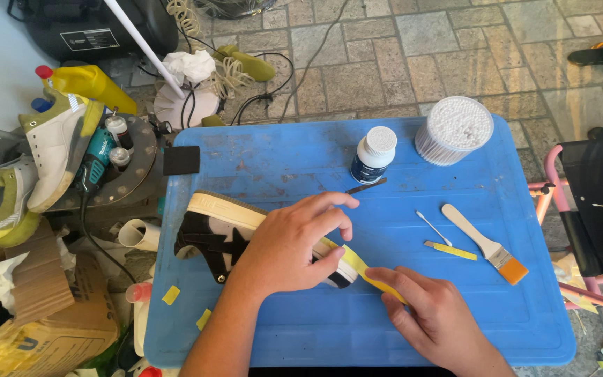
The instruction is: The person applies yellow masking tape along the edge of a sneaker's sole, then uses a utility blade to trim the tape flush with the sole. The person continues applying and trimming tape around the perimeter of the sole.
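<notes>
Your left hand (294, 248) lies flat over the shoe (228, 234), fingers spread and pressed on its side near the toe, holding it down on the blue table (301, 160). The shoe lies on its side at the table's left edge, its cream sole facing away from you and its dark upper toward you. Your right hand (434, 314) pinches the free end of a yellow tape (357, 264) between thumb and fingers; the strip runs from the shoe's toe, under your left fingertips, down to that pinch.

Just beyond your left fingertips lies a thin dark stick (366, 186). Behind it stands a small bottle (373, 154) with a white cap, and beside that a round tub of cotton swabs (453, 130). To the right of your hands, well apart from them, lie a single swab (433, 227), a short knife (450, 250) with a yellow strip on it, and a flat brush (486, 244) with orange bristles.

A black sponge (181, 160) sits at the table's far left corner. Left of the table, a white sneaker (54, 153) rests among clutter, with a yellow bottle (92, 84) above it.
</notes>
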